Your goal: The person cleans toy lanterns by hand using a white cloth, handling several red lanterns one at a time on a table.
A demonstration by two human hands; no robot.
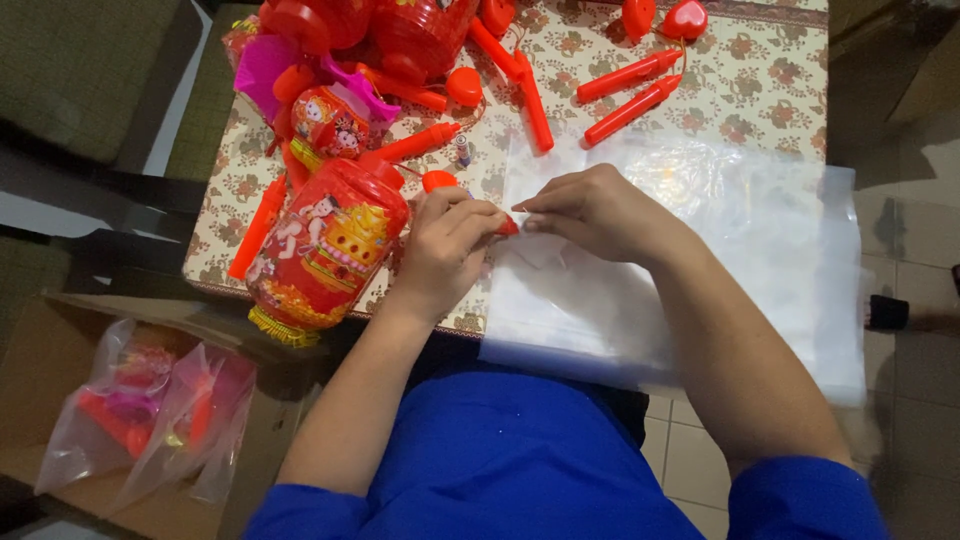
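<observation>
A person in a blue top works at a table (780, 75) covered with a floral cloth, seen from above. Both hands meet over a stack of clear plastic bags (700, 260) that hangs past the table's near edge. The left hand (445, 250) is curled shut, fingers pinching a small red piece (509, 227); most of that piece is hidden, so its shape cannot be told. The right hand (595, 212) reaches in from the other side, its fingertips pressed together against the same red piece.

Just left of the bags, touching the left hand's wrist side, a red and yellow paper lantern (325, 245) printed with cartoon figures lies tilted on its side, a yellow fringe at its lower end. Beyond the bags, farther up the table, lie several red plastic handle sticks (628, 75), a smaller folded lantern (330, 120) with magenta paper, two red heart-shaped pieces (685, 18) and more red lantern parts.

Left of and below the bags, off the table, an open cardboard box (60, 370) holds clear bags packed with red and pink items (150, 410).
</observation>
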